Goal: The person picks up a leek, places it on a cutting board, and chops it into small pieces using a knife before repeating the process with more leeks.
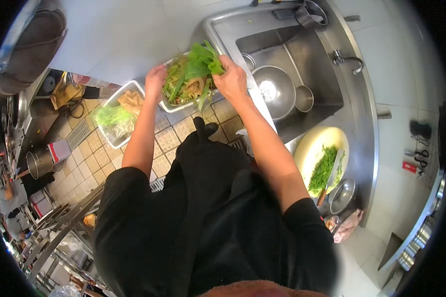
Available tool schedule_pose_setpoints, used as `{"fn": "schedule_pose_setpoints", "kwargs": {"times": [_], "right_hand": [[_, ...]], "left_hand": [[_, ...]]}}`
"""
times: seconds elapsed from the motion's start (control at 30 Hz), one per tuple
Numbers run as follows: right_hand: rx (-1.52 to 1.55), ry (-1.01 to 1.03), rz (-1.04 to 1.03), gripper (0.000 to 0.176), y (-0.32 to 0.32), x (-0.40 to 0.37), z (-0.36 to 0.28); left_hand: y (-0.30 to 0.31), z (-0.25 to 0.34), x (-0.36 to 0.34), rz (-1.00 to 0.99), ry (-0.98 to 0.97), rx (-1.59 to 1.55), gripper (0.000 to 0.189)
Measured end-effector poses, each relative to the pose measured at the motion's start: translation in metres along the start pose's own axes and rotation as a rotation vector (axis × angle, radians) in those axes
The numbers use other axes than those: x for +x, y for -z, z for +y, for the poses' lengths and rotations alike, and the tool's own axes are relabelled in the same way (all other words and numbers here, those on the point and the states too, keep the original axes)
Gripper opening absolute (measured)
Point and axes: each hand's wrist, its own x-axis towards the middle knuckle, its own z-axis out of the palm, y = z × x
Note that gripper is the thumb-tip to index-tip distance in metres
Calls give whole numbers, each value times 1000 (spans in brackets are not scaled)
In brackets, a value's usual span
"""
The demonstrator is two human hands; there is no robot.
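Gripping leafy greens, the right hand has fingers and thumb closed on the bunch, over the far right end of the white bin. Left hand is at the bin's left side, fingers curled in by the rim; cannot tell if they clamp rim, stems or nothing.

Greens look light and limp: broad soft leaves, bruise or tear easily, may be slippery if wet. Stems look firmer, so best hold is a loose bunch around the stems, not the leaf tips. Loose stalks and trimmings fill the bin, tangled, likely to drag or drop bits. Bin looks like stiff plastic, likely light enough; take it by opposite rims.

Farther out: second white bin on the left, with pale green leaves and brown paper-like stuff. Sink to the right, large steel bowl inside. Near right, round board with chopped greens, knife lying across them.
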Motion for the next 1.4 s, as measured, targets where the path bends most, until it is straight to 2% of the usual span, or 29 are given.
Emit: {"fn": "schedule_pose_setpoints", "kwargs": {"times": [0.1,0.17,0.3,0.33,0.43,0.53,0.63,0.67,0.77,0.87,0.97,1.07,1.17,1.27,1.33,1.4], "right_hand": [[169,204,158,30,1,-7,-7],[108,364,194,30,4,-4,-2],[27,542,235,33,16,0,3],[15,556,241,33,18,0,4],[-14,596,231,34,24,-3,3],[-44,622,185,34,32,-7,-2],[-78,616,155,34,34,-12,0],[-84,607,147,33,35,-13,1],[-114,577,164,31,34,-16,10],[-141,502,159,31,35,-22,19],[-167,423,154,33,32,-25,27],[-184,380,153,35,32,-25,33],[-220,356,156,34,33,-24,33],[-267,356,167,32,34,-21,32],[-276,356,160,31,31,-22,30],[-277,344,153,30,30,-20,27]], "left_hand": [[-8,24,-51,-48,37,-262,41],[-17,31,-71,-70,7,-436,41],[-35,71,-96,-79,-225,-534,38],[-35,82,-94,-172,-292,-479,41],[-43,136,-97,-402,-342,-52,47],[-55,167,-94,-639,-313,175,46],[-61,183,-86,-822,-178,351,38],[-62,174,-74,-883,-144,335,29],[-64,173,-73,-853,-190,487,22],[-55,169,-67,-636,-270,460,17],[-38,130,-22,-416,-272,362,17],[-24,99,13,-244,-313,287,24],[-25,81,29,-98,-444,557,32],[-60,151,-60,-244,-652,600,37],[-76,160,-87,-584,-667,431,32],[-85,168,-112,-494,-870,709,27]]}}
